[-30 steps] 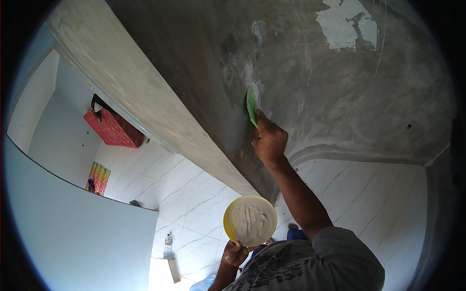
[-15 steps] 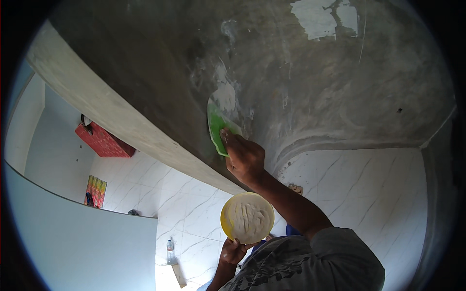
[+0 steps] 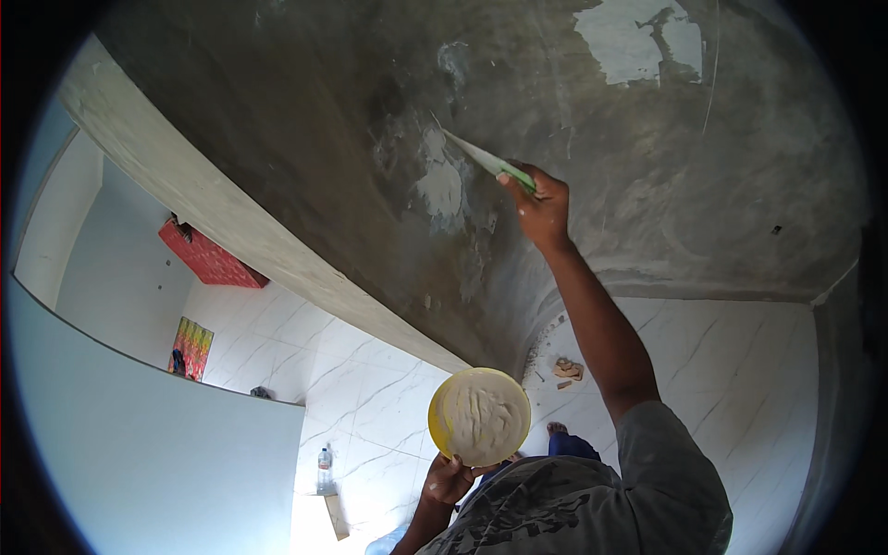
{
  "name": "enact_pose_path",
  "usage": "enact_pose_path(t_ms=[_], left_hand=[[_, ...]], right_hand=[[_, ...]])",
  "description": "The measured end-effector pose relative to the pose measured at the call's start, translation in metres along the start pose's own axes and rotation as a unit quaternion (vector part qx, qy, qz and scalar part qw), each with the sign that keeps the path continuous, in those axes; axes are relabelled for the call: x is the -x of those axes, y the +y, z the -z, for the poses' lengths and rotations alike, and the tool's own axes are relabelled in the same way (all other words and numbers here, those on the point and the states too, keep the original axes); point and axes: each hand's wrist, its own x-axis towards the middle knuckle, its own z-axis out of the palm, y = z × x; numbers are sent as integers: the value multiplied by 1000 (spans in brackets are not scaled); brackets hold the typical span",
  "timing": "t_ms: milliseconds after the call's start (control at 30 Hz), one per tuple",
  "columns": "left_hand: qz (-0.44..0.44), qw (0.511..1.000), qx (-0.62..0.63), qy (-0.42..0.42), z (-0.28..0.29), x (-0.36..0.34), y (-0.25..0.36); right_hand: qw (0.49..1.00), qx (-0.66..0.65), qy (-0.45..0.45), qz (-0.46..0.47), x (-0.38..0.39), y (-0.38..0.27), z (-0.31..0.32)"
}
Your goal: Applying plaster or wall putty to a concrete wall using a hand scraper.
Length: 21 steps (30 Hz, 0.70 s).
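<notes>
My right hand (image 3: 542,205) grips a green putty spreader (image 3: 490,161), turned nearly edge-on, with pale filler along its blade. Its tip is at the grey plastered wall (image 3: 351,185), close to the top of a whitish filler patch (image 3: 442,190); whether it touches the wall I cannot tell. Low in front of my body, my left hand (image 3: 448,479) is closed on the near rim of a yellow bowl (image 3: 433,418). Off-white putty (image 3: 481,418) with a ridged surface fills much of the bowl.
A larger white patch (image 3: 629,42) marks the wall at upper right. A pale wall edge (image 3: 250,217) runs diagonally at left. Beyond it lie a red mattress-like block (image 3: 211,253), a colourful mat (image 3: 192,347) and a plastic bottle (image 3: 325,470). Broken brown pieces (image 3: 568,370) lie on the tiled floor (image 3: 703,370).
My right hand has moved up and to the right, lifting the spreader from lying flat over the patch to nearly edge-on. My left hand still holds the bowl in about the same place.
</notes>
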Motion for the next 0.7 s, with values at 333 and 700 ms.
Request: enact_pose_path(t_ms=[333,700], left_hand=[[-36,999,5,29,-8,1,-5],[-43,997,27,51,-10,1,-11]], right_hand=[[992,59,-110,15,-36,-5,-11],[967,53,-201,147,-29,20,9]])
